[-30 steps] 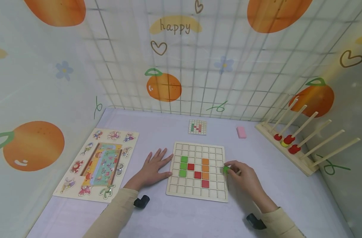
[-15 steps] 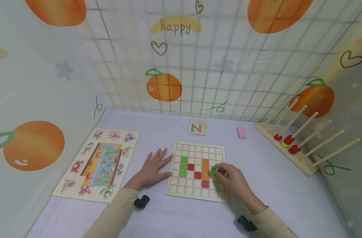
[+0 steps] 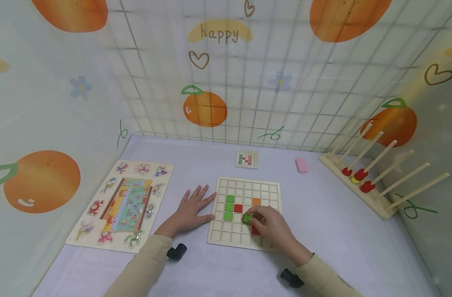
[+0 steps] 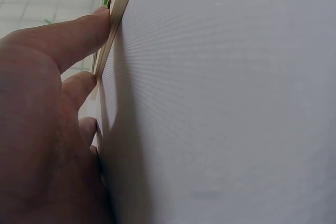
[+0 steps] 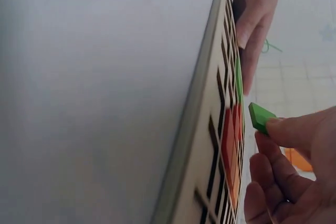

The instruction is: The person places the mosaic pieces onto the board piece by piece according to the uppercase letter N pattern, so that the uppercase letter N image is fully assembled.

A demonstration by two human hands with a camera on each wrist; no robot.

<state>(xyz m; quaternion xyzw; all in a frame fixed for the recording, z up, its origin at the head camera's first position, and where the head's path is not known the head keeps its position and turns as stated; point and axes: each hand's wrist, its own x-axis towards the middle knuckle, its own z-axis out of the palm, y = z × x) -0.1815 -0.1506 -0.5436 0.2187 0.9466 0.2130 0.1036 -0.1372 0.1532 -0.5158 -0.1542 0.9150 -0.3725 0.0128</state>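
Observation:
My right hand (image 3: 272, 227) pinches a green square tile (image 5: 260, 117) between thumb and fingers, held just above the wooden grid board (image 3: 226, 239). In the right wrist view the tile is apart from the board. My left hand (image 3: 190, 211) lies flat with fingers spread, thumb and index fingertip touching the board's left edge. On the board sit green tiles (image 3: 228, 207) in a column, a red tile (image 3: 238, 208), another red tile (image 3: 255, 230) lower right, and an orange tile (image 3: 256, 201). The right hand hides part of the orange column and a middle red tile.
Behind the board lies a small pattern card (image 3: 246, 159), with a pink block (image 3: 301, 165) to its right. An animal puzzle board (image 3: 93, 231) lies at left. A wooden peg rack (image 3: 378, 206) with several red beads and a yellow one stands at right.
My right hand has carried the green tile leftward from the board's right edge to over its middle. The left hand has stayed in place.

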